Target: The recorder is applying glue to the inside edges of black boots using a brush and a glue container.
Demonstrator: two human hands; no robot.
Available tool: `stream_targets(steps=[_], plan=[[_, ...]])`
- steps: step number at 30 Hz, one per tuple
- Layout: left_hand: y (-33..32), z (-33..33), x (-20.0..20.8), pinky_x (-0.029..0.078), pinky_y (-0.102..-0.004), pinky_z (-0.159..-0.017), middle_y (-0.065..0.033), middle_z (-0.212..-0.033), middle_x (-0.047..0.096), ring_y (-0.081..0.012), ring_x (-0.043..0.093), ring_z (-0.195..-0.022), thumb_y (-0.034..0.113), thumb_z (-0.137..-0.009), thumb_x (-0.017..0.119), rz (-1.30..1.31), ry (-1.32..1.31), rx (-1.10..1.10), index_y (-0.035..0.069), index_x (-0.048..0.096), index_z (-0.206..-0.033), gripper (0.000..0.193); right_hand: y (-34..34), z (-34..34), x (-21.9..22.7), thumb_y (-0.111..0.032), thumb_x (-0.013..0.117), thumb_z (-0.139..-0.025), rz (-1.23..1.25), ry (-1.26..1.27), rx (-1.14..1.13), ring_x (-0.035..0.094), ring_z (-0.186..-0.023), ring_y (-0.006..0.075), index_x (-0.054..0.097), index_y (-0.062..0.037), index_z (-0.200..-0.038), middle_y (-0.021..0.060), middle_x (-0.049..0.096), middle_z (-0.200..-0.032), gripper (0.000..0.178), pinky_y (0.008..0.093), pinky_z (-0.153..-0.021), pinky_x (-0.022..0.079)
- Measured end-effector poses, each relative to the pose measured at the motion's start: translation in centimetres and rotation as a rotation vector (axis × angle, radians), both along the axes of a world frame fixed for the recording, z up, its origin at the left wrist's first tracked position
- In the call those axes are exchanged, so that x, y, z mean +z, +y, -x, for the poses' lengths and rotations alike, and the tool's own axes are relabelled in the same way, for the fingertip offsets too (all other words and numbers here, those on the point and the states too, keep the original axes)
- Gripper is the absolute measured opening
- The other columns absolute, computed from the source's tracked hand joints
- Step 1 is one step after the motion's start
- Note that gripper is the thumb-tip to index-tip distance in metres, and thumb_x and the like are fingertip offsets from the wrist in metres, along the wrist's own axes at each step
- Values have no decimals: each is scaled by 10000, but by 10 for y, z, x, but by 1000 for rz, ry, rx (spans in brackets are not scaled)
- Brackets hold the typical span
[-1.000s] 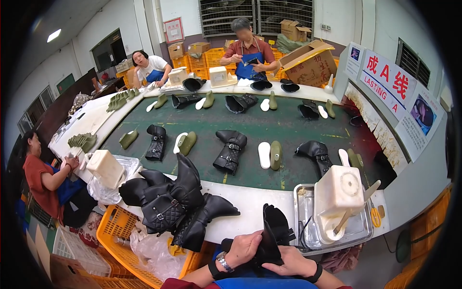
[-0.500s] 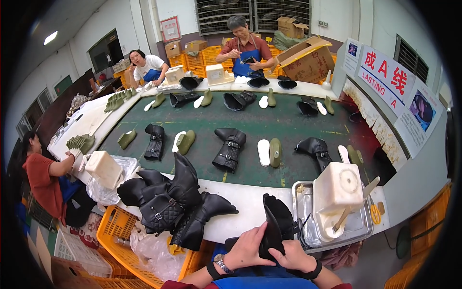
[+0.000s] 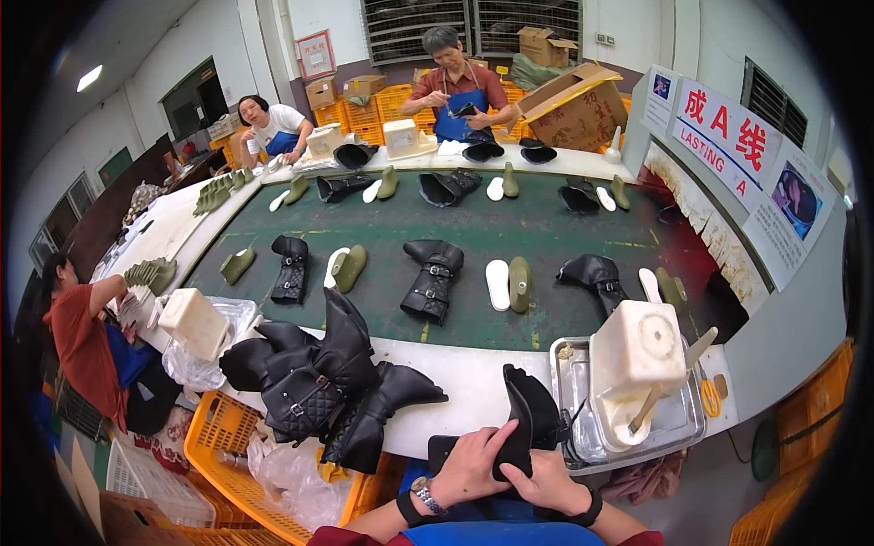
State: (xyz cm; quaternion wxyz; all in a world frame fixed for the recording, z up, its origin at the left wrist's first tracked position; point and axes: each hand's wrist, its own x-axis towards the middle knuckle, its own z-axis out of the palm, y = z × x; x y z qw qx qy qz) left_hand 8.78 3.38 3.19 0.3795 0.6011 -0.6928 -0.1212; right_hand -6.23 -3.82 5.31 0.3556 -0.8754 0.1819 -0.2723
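Observation:
A black boot upper (image 3: 526, 414) stands close to my body at the near edge of the table, its opening pointing away from me. My left hand (image 3: 473, 464) is closed on its left side, with the index finger laid along the leather. On the other side my right hand (image 3: 549, 480) grips it, thumb pressed toward the left hand. The lower part of the boot is hidden behind my hands. Left of it, a pile of black buckled boots (image 3: 314, 382) lies on the white table edge (image 3: 482, 350).
A green conveyor belt (image 3: 382, 282) carries boots, white insoles (image 3: 498, 285) and green shoe lasts (image 3: 520, 284). To my right a metal tray (image 3: 569, 364) holds a white plastic container (image 3: 642, 359); yellow scissors (image 3: 709, 397) lie beside it. An orange crate (image 3: 223, 437) stands lower left. Three co-workers sit around.
My hands stay on the boot upper, with only a slight shift of grip. The seated co-worker at the left has raised an arm. The whole view has shifted slightly.

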Motion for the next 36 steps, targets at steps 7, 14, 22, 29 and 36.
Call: stream_targets(steps=[7, 14, 22, 29, 36], plan=[[-7, -13, 15, 428, -388, -799, -161, -1005, 520, -326, 537, -900, 256, -577, 773, -62, 88, -41, 56, 290, -1354, 937, -9, 16, 18, -200, 675, -757, 135, -6, 64, 608, -683, 282, 622, -23, -936, 120, 622, -755, 257, 336, -623, 483], [-19, -17, 21, 443, -384, -762, -178, -975, 535, -327, 549, -861, 297, -597, 778, -110, 75, -4, 49, 274, -1359, 947, -22, 60, 28, -142, 710, -703, 279, -3, -60, 604, -913, 292, 619, -9, -979, 136, 631, -965, 320, 368, -801, 482], [-21, 10, 31, 433, -384, -786, -170, -1007, 521, -325, 537, -882, 247, -551, 776, 13, -87, -144, 65, 375, -1324, 890, -25, 70, 0, -69, 549, -853, -656, -161, -346, 601, -662, 118, 473, 43, -1200, 92, 603, -797, 372, 225, -585, 487], [-13, 6, 33, 420, -402, -831, -191, -1098, 503, -344, 523, -966, 264, -553, 785, 8, -87, -128, 35, 369, -1312, 896, -38, 70, -15, -167, 492, -921, -1032, -110, -213, 560, -539, 107, 518, 20, -963, 70, 588, -670, 194, 222, -494, 446], [-9, 1, 27, 403, -408, -880, -215, -1141, 472, -372, 499, -1016, 245, -551, 793, 64, 38, -164, 3, 286, -1350, 977, -22, 63, -9, -172, 478, -930, -1187, -317, -77, 545, -542, 112, 510, 16, -978, 80, 591, -698, 197, 217, -509, 438]])
